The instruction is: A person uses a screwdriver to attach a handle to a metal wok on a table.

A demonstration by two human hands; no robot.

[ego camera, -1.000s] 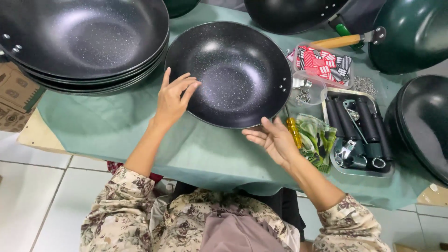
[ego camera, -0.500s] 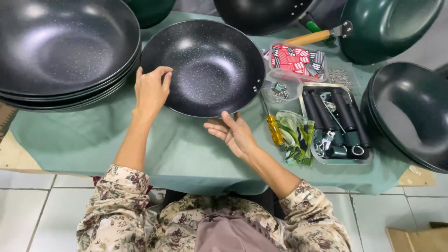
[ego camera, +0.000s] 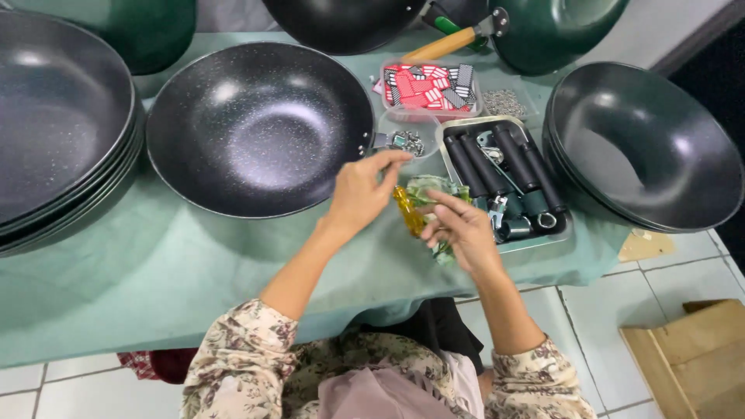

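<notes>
Green cloth covers the counter (ego camera: 140,271), on which a single speckled black wok (ego camera: 260,128) sits bowl-up at centre. Left hand (ego camera: 361,190): raised just beside the near right rim of the wok, fingers curled loosely with the fingertips pointing toward a small clear tub of metal fittings (ego camera: 403,140); whether its grip has closed on anything cannot be told, since the palm faces away. Right hand (ego camera: 458,229): held close to the left hand, fingers partly bent over a crumpled clear bag with green contents (ego camera: 434,190); it is touching or nearly touching the bag, and a firm grip cannot be confirmed. Amber-handled screwdriver (ego camera: 407,211): lies between the two hands, its yellow handle showing just below the left thumb; which hand, if either, holds it cannot be told. Metal tray (ego camera: 543,237): to the right of the hands, holding several black handles (ego camera: 481,163) laid side by side and assorted rings and fittings. Behind it stands a clear box of red and grey packets (ego camera: 427,85). Stack of black woks (ego camera: 54,132): far left. Second stack of dark woks (ego camera: 644,143): far right, at the counter's edge. A wooden-handled green wok (ego camera: 543,27) rests at the rear.
</notes>
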